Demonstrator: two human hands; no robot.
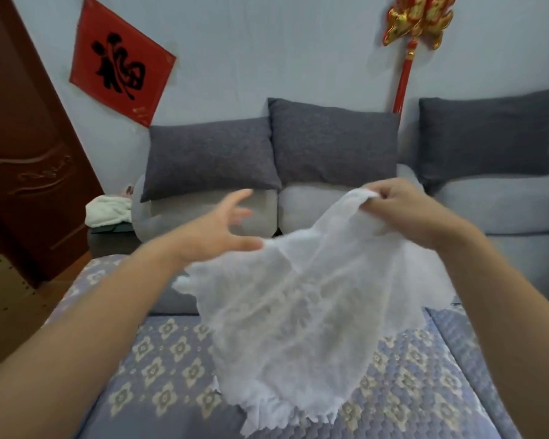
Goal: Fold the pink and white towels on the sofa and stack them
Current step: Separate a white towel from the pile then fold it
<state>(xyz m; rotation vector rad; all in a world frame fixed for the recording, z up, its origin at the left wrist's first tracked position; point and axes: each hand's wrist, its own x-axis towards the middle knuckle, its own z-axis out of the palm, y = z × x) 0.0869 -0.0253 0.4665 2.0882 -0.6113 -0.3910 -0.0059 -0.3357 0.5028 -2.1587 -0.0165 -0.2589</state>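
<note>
A thin white towel [292,327] hangs in the air over the sofa seat [159,359], which has a blue cover with a flower pattern. My right hand [406,210] pinches the towel's top corner and holds it up. My left hand [216,229] is open with fingers spread, its thumb touching the towel's left edge without gripping it. The towel's lower edge drapes down onto the seat cover. No pink towel shows in this view.
Three dark grey cushions [333,144] lean on the grey sofa back [311,210]. A pale crumpled cloth [108,210] lies on a low stand left of the sofa. A brown door [23,137] stands at the left. Red decorations hang on the wall.
</note>
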